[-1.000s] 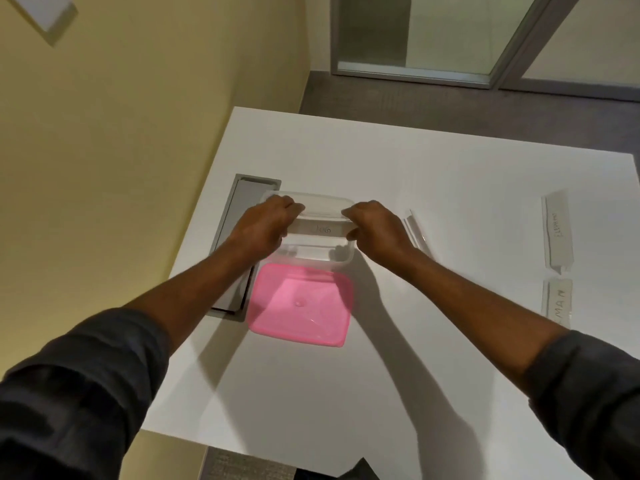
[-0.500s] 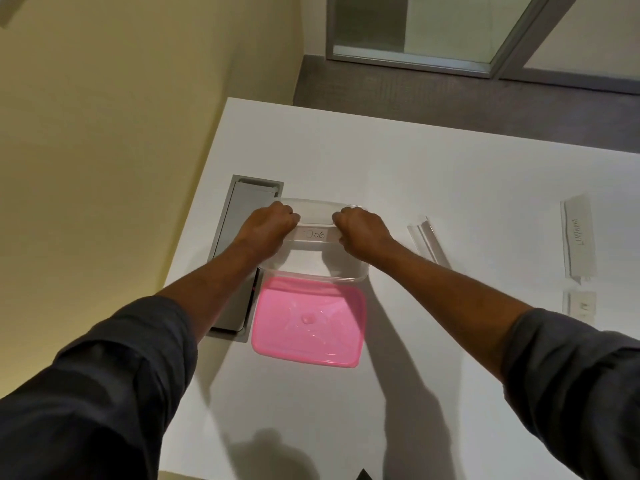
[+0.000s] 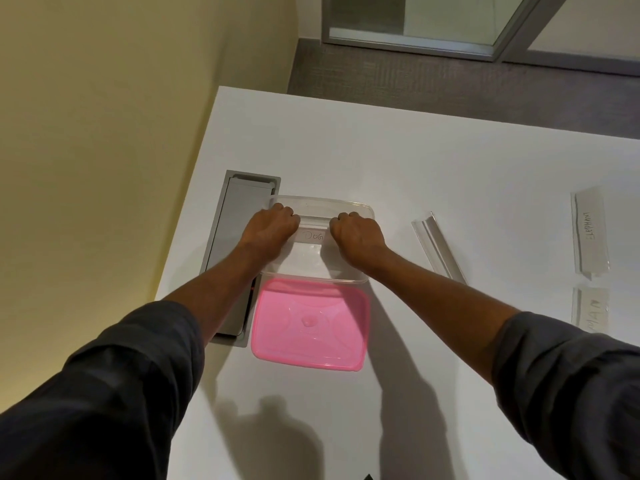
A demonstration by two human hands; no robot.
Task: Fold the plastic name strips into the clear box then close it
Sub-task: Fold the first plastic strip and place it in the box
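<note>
Right now you're seating a strip in the clear box: your left hand and right hand are both fisted, each grip pinching an end of the name strip marked "DOG". Next, I'd say, press it down, let go, and fetch another. On the worktop a strip reading "ELEPHANT" waits; the pink lid sits just beside the box.

Dim, warm overhead lighting; forearm shadows fall toward the viewer across the white rectangular table. Focus sharp; wide-angle distortion at edges.
</note>
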